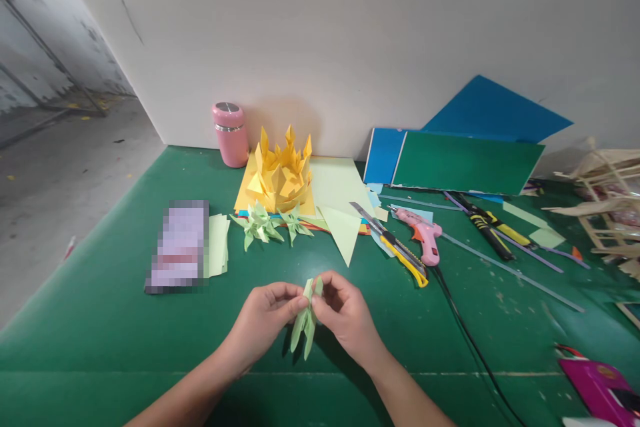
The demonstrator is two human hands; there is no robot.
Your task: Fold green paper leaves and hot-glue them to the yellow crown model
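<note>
L hand (265, 313) & R hand (350, 317) meet just above the green table (150, 347), front centre. Thumb + fingertips of each are pinched narrow on a folded green paper piece (309, 330), L hand on its L side, R hand on its R. The piece is held upright btwn them, pointed ends hanging down, a pair of tips poking up. Some fingers are curled behind, so can't tell exactly what they touch.

Just beyond: green paper flowers (259, 223), bunched, w/ a small green flower (296, 223) just beside, R of them. Behind those, a yellow paper crown (280, 190) sits on stacked coloured sheets; a pale green sheet (340, 180) lies R of it, w/ a pale green triangle (345, 230) at its front edge, tip twd the hands. Pink flask (233, 137) stands upright, back L of crown.

L side: a blurred-out lilac item (180, 243), can't ID, next to pale green slips (217, 247).

R side: utility knife (395, 247) w/ yellow on it, lying at a diag., blade end twd the sheets; then pink glue gun (425, 233), its black cord (480, 353) running to the bottom edge. Further R, black-&-yellow pliers (493, 237) among thin strips. Behind, a green board (465, 163) leans before a blue board (495, 107). Far R: light wooden frame (610, 213); near R corner, magenta pouch (595, 387).
</note>
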